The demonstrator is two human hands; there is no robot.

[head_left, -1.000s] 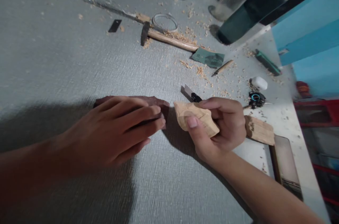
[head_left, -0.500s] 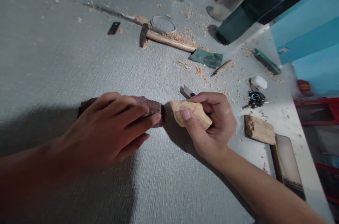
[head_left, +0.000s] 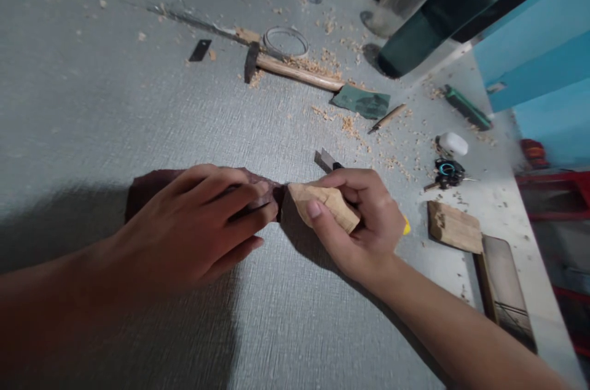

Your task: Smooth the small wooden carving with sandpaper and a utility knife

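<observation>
My left hand (head_left: 207,218) rests over a dark reddish-brown sheet of sandpaper (head_left: 150,184), fingers bent and pressing it down on the table. My right hand (head_left: 364,218) grips a small carved piece of pale wood (head_left: 329,201), thumb on top and fingers behind. The wood's left end is close to the right edge of the sandpaper; whether they touch I cannot tell. Beyond the right hand, a utility knife (head_left: 329,161) lies with its blade showing and most of its handle hidden.
A hammer (head_left: 295,72), green sandpaper (head_left: 362,101), a pencil-like stick (head_left: 387,118) and wood shavings lie farther back. Bottles (head_left: 428,15) stand at the back. At right are keys (head_left: 448,173), a white case (head_left: 453,144), a wood block (head_left: 454,226) and a phone-like object (head_left: 507,279).
My right hand has shifted slightly left and down with the wood, uncovering a yellow bit of the knife. The sandpaper under my left hand has slid and bent a little.
</observation>
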